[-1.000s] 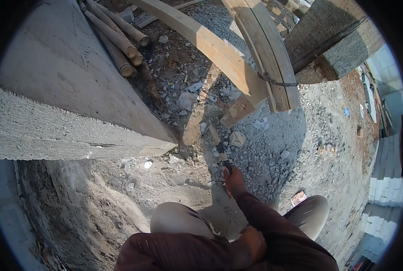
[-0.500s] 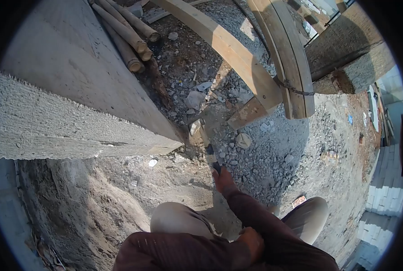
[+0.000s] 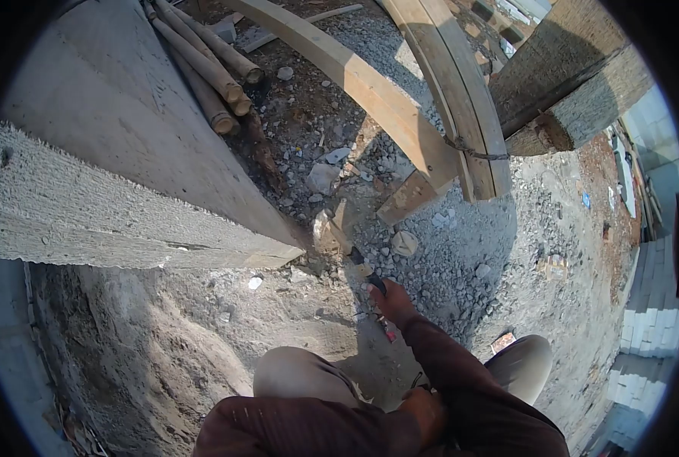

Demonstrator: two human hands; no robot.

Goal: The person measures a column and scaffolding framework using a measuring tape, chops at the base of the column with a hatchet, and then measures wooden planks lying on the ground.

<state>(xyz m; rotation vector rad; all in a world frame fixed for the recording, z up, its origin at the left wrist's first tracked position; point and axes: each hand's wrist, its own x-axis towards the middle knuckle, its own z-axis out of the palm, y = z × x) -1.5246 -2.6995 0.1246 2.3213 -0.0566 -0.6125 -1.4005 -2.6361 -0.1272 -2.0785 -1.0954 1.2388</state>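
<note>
Head view: one tool (image 3: 361,266) in my right hand (image 3: 393,301), two knees below.
My right fingers are closed round its dark grip, its far end at the pale rubble near the concrete block's corner (image 3: 298,253); my left hand (image 3: 427,415) is bunched low by my lap, and I can't tell whether it holds anything. I count four pole ends (image 3: 221,122) and one wire tie (image 3: 473,152) round the planks (image 3: 461,99). Open gravel (image 3: 450,266) lies right of the tool. Since the last frame, my right hand has shifted right, and a pinkish-red bit (image 3: 390,335) shows below it.
</note>
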